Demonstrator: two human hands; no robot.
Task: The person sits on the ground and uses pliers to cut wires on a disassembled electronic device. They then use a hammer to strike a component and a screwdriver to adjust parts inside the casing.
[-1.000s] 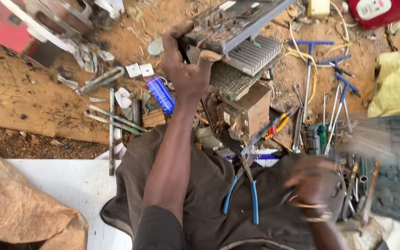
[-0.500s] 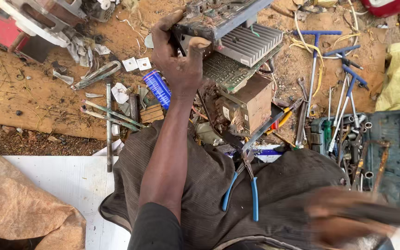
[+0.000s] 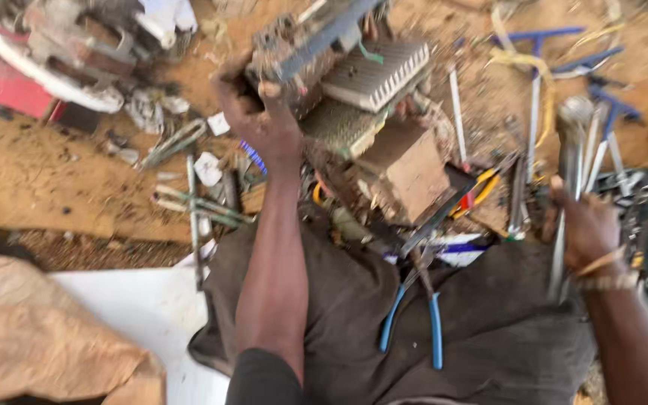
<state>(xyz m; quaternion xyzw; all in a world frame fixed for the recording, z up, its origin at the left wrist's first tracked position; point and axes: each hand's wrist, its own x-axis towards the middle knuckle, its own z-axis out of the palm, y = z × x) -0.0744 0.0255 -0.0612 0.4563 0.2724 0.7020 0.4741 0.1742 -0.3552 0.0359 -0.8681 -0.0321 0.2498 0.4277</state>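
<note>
My left hand grips the near edge of a dusty electronic chassis with a finned metal heatsink and a boxy brown transformer hanging below it. My right hand is closed around a long metal wrench that points up toward a pile of tools. Blue-handled pliers lie on the dark cloth over my lap, between both arms.
Blue T-handle drivers and spanners lie on the sandy ground at the right. Yellow-handled pliers sit beside the transformer. Scrap metal and a red-and-white casing are at the upper left. A white sheet and brown sack lie lower left.
My right hand has swung up from my lap to the tool pile and closed on the wrench. My left hand keeps hold of the chassis, and the view has tilted.
</note>
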